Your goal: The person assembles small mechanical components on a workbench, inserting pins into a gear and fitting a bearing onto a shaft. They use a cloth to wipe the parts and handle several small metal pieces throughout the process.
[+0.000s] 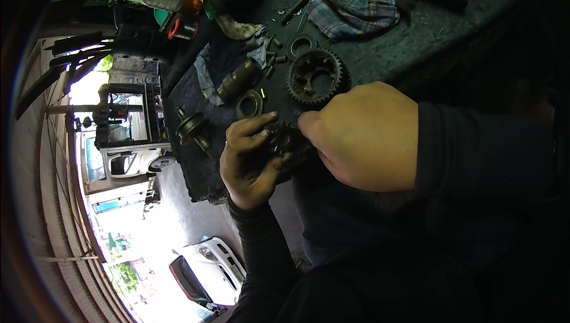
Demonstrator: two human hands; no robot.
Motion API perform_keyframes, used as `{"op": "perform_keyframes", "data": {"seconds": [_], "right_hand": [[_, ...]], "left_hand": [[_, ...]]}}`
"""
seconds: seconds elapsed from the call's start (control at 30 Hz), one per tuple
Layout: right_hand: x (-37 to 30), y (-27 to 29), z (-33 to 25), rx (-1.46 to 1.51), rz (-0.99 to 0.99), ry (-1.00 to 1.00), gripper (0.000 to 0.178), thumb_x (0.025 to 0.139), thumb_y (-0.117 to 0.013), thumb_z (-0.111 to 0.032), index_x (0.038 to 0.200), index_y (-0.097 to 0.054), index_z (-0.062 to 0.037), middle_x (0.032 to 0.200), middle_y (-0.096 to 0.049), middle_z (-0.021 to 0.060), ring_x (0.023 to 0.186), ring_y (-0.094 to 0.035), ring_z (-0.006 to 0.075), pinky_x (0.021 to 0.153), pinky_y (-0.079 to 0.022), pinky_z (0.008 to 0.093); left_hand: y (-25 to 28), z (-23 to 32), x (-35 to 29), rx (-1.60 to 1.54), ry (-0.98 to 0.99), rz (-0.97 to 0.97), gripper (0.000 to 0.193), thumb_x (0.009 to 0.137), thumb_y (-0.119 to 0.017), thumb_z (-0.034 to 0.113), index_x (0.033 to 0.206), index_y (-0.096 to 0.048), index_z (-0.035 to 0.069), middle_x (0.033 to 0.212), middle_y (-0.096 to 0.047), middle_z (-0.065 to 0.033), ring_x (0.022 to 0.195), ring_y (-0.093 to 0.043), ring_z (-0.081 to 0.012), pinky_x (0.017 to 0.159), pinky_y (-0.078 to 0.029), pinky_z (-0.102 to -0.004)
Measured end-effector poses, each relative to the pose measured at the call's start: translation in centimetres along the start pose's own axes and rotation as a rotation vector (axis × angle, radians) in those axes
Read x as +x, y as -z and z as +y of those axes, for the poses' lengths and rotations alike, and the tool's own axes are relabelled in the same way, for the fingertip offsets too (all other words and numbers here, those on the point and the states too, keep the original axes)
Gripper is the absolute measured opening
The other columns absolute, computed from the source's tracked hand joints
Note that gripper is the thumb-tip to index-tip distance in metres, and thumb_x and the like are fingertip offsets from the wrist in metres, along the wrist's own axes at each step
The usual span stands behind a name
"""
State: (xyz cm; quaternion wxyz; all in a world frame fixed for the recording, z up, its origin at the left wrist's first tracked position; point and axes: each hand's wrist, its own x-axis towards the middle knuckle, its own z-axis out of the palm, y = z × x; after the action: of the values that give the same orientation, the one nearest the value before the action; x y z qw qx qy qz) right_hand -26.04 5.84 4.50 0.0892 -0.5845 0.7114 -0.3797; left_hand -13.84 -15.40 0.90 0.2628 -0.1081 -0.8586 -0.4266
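Dull, dark metal on the small gear (280,140), its teeth ridged, and the big toothed ring (300,79) answers with greyish, matt metal! The stout cylinder (239,79) is metal too, brownish, smooth, catching a soft gleam. Up top, it's crumpled plaid cloth (356,11), woven and matt, while the wire spool (185,28) shines silvery, glossy between reddish rims. Underneath, the bench top (427,41) looks matt and scuffed, its material hard to call; the sleeve (487,151) is dark, lustreless fabric.

Long dark sleeves (481,151), bare fingers (252,124)
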Motion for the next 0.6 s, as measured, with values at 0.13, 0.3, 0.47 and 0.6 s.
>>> {"op": "perform_keyframes", "data": {"seconds": [0.13, 0.3, 0.47, 0.6], "right_hand": [[-0.1, 0.0, 0.1, 0.000, 0.009, -0.012, 0.013, 0.085, -0.060, -0.012, 0.085, -0.061, 0.0009, 0.064, -0.064, 0.0157, 0.059, -0.067, 0.0324, 0.055, -0.053, 0.0410], [-0.3, 0.0, -0.1, 0.001, -0.008, -0.004, 0.012, 0.084, -0.061, -0.012, 0.084, -0.061, 0.0001, 0.063, -0.064, 0.0156, 0.058, -0.066, 0.0329, 0.053, -0.053, 0.0414], [-0.3, 0.2, -0.3, -0.112, -0.013, 0.046, 0.011, 0.082, -0.062, -0.012, 0.081, -0.061, -0.0009, 0.062, -0.064, 0.0150, 0.056, -0.066, 0.0326, 0.051, -0.052, 0.0412], [-0.3, 0.7, -0.9, -0.060, -0.036, -0.026, 0.010, 0.081, -0.062, -0.011, 0.080, -0.060, -0.0011, 0.061, -0.064, 0.0152, 0.056, -0.066, 0.0319, 0.051, -0.052, 0.0409]], "left_hand": [[-0.2, -0.2, 0.1, -0.029, -0.008, 0.001, 0.042, 0.067, -0.074, 0.000, 0.104, -0.055, 0.005, 0.116, -0.066, -0.0201, 0.106, -0.060, -0.0297, 0.092, -0.048, -0.0391], [-0.2, -0.2, 0.1, -0.013, -0.009, -0.003, 0.042, 0.066, -0.074, -0.001, 0.103, -0.055, 0.005, 0.116, -0.066, -0.0202, 0.106, -0.060, -0.0298, 0.092, -0.048, -0.0390], [0.0, 0.1, -0.2, -0.003, 0.010, 0.011, 0.042, 0.066, -0.074, -0.001, 0.103, -0.055, 0.005, 0.116, -0.066, -0.0198, 0.106, -0.060, -0.0295, 0.093, -0.047, -0.0388], [-0.4, -0.1, 0.2, -0.022, -0.003, 0.008, 0.042, 0.066, -0.074, 0.000, 0.103, -0.056, 0.006, 0.115, -0.067, -0.0192, 0.105, -0.060, -0.0295, 0.093, -0.047, -0.0394]]}}
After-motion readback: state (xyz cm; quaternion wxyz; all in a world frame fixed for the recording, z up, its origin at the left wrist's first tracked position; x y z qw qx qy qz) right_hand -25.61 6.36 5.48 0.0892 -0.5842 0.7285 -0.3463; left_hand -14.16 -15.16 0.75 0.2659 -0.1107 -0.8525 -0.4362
